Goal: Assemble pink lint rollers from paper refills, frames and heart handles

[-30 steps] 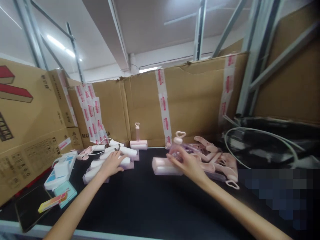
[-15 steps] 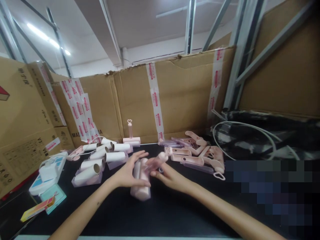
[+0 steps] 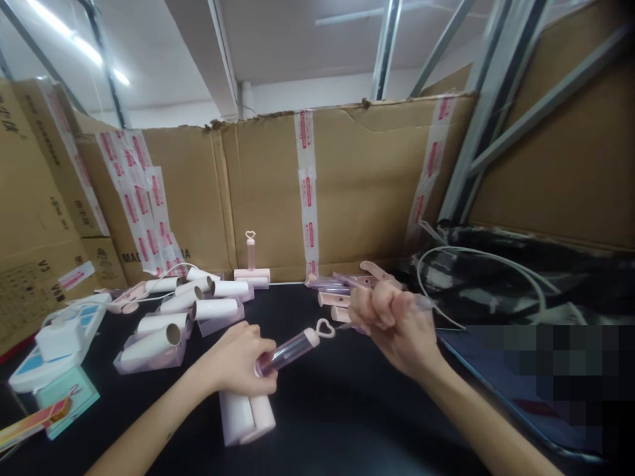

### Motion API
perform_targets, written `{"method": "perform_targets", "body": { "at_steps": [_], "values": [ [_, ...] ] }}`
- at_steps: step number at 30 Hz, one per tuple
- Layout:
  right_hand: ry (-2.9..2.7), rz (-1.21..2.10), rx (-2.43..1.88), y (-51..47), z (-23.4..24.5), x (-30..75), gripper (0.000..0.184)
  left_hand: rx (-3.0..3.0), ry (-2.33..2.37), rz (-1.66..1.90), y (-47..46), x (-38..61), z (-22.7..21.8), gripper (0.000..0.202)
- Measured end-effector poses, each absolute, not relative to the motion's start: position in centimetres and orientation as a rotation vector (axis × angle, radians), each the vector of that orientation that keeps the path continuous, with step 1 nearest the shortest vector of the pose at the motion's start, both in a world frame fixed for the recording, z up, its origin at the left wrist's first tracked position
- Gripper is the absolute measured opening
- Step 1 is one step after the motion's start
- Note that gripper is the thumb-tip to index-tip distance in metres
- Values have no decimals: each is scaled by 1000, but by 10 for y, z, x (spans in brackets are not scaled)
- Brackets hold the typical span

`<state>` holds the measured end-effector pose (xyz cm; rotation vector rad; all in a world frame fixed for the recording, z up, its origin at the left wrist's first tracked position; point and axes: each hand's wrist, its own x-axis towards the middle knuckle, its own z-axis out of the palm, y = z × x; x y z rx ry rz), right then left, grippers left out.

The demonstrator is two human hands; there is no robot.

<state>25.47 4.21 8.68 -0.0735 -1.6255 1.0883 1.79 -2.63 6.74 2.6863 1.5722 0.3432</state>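
Note:
A pink lint roller with a clear tubular handle [image 3: 292,350] is in my left hand [image 3: 243,360], closed around it where handle and head meet. The handle slants up to the right and ends in a heart-shaped loop [image 3: 325,328]. Below the hand show its white and pale pink roller ends [image 3: 248,416], close to the black tabletop. My right hand [image 3: 391,317] is curled closed and somewhat blurred, in front of the pile of pink roller parts [image 3: 333,299]. Something clear and filmy [image 3: 423,302] shows at its right side; what the fingers hold is hidden.
White paper rolls [image 3: 215,309], several in clear trays, lie at the left. One lint roller [image 3: 252,274] stands handle-up against the cardboard wall [image 3: 262,192]. At far left are a power strip [image 3: 89,330] and a yellow-orange cutter [image 3: 37,423]. A pale cable [image 3: 421,264] loops over black plastic at right.
My right hand has left the lint roller's handle and moved right to the parts pile, now curled closed. My left hand has brought the lint roller down and left. The view has shifted slightly.

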Motion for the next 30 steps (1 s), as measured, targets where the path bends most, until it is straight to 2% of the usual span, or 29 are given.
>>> {"method": "perform_targets", "body": {
  "at_steps": [6, 14, 17, 20, 23, 26, 30],
  "values": [
    [-1594, 976, -96, 30, 95, 256, 51, 2647, 1567, 365, -29, 19, 65, 11],
    [-1595, 1023, -23, 20, 95, 263, 50, 2663, 1535, 328, -30, 20, 66, 10],
    [-1833, 932, -98, 23, 88, 259, 43, 2706, 1543, 296, -35, 24, 68, 9],
    [-2147, 693, -416, 28, 80, 251, 22, 2825, 1579, 275, -39, 27, 69, 4],
    [-2316, 781, -543, 28, 75, 245, 43, 2968, 1705, 248, -40, 28, 67, 3],
    [-2496, 961, -572, 21, 75, 243, 45, 3081, 1835, 295, -41, 23, 59, 8],
    [-2663, 678, -375, 6, 77, 247, 42, 3309, 1657, 479, -59, 11, 44, 15]
  ]
}}
